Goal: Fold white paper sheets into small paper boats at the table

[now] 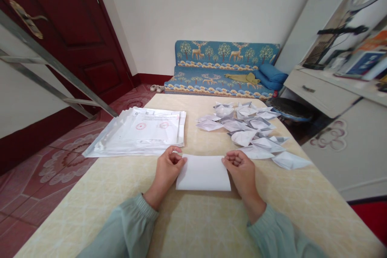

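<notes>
Currently, left hand (167, 170) and right hand (244, 170) pinch the white paper sheet (203, 174) near its far corners over the desk (201, 227); uneven pull could skew it, or a rightward slip dent boat-shaped paper folds (242, 138).

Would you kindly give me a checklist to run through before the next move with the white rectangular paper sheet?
1. Bare left hand on the white rectangular paper sheet: ok, thumb at its left edge.
2. Bare right hand on the sheet: ok, thumb at its right edge.
3. Sheet's upper face uncovered: ok, only the thumbs overlap its edges.
4. Stack of flat white papers with red round stamps apart from the sheet: ok, it lies farther back, to the left.
5. Right hand apart from the pile of folded white-and-grey paper pieces: cannot tell, they overlap in this view.
6. Sheet's underside: cannot tell, it faces away.
</notes>
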Demonstrator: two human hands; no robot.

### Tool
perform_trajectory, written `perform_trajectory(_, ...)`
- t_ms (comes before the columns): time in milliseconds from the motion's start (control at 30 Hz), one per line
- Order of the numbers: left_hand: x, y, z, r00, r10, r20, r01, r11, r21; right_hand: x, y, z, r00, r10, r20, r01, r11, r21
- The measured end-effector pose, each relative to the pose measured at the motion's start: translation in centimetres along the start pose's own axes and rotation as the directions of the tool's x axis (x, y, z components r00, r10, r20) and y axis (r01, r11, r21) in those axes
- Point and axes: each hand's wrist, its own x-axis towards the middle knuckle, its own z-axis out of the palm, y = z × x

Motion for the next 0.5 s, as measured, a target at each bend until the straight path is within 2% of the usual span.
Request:
perform_trajectory(67, 0.0, -0.04, 0.0, 0.998, 0.061, 0.016, -0.062, 0.985, 0.158, 0.18, 0.13, 0.02, 0.999, -0.041, 0.031, 0.045, 0.991, -0.124)
perform_trajectory(200, 0.05, -0.27, 0.13, 0.981, 0.165, 0.105, -0.194, 0.88, 0.433, 0.41, 0.55, 0.22, 0.981, -0.131, 0.146, 0.177, 0.91, -0.375)
perform_trajectory(367, 0.02, -0.34, 0.32, 0.943, 0.246, 0.222, -0.331, 0.751, 0.571, 0.65, 0.97, 0.14, 0.932, -0.214, 0.294, 0.352, 0.735, -0.58)
perform_trajectory(500, -0.1, 0.26, 0.29, 0.895, 0.364, 0.256, -0.437, 0.607, 0.664, 0.76, 0.55, -0.01, 0.906, -0.208, 0.369, 0.408, 0.666, -0.625)
